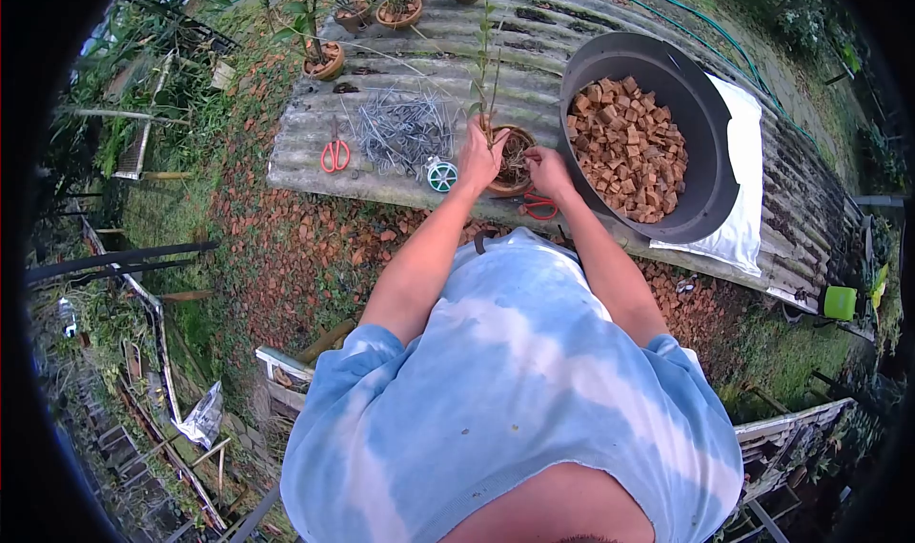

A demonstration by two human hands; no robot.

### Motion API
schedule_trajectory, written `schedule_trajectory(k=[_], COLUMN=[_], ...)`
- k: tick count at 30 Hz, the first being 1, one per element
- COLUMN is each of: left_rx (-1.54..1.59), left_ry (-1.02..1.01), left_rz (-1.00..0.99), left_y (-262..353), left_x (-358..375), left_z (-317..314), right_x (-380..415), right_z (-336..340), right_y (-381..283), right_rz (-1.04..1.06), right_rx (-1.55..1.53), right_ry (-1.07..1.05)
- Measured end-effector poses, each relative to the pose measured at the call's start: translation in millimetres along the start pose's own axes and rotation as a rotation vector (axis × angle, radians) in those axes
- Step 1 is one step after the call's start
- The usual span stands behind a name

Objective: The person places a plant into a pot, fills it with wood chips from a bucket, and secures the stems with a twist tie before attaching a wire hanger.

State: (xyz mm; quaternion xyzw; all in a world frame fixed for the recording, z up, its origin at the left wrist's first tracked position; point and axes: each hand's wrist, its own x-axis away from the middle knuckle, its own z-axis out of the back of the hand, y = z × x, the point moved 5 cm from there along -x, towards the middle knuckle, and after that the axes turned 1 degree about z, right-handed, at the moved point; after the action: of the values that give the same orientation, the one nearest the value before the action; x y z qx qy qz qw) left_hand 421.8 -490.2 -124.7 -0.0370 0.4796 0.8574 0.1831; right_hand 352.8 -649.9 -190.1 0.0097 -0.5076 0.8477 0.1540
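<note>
A tall leafy plant [485, 62] stands upright in a small clay pot [507, 190] filled with tangled roots. My left hand [480, 158] is closed around the plant's lower stems at the pot's left side. At the pot's right rim, my right hand [550, 173] has its fingers pinched together over the roots; what lies between them is too small to make out. Red-handled cutters [539, 206] lie just below my right hand. Left of my left hand are a green-and-white reel of tie wire [441, 175] and a pile of metal wire pieces [405, 131].
A large black tub [710, 152] of brown husk chunks [629, 148] stands on a white sack [748, 191] to the right. Red-handled scissors [335, 154] lie at left on the corrugated sheet [457, 57]. Several potted plants [398, 11] line its far left side.
</note>
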Motion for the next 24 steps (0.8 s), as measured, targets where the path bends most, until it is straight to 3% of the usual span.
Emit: schedule_trajectory(k=[2,8,12,15,18,24], left_rx=[0.035,0.045,0.004,-0.044,-0.067,-0.024], left_ry=[0.022,0.062,-0.017,-0.062,-0.056,-0.134], left_rz=[-0.007,0.003,0.039,0.028,0.0,0.077], left_y=[-3.4,-3.4,-5.8,-6.8,-15.5,-0.4], left_x=[-0.1,-1.6,-4.3,-3.0,-10.1,-4.6], left_z=[4.7,6.8,0.4,-3.4,-10.6,-3.9], right_x=[9.0,13.3,6.0,1.5,15.8,40.1], right_z=[1.8,-22.0,-35.7,-36.5,-17.3,9.1], right_y=[-15.8,-34.1,-4.5,-3.7,-46.1,-51.5], right_rz=[0.121,0.315,0.227,0.132,-0.037,0.301], right_rx=[0.18,0.827,0.859,0.76,0.788,0.403], right_ry=[0.022,-0.214,-0.177,-0.313,-0.485,0.09])
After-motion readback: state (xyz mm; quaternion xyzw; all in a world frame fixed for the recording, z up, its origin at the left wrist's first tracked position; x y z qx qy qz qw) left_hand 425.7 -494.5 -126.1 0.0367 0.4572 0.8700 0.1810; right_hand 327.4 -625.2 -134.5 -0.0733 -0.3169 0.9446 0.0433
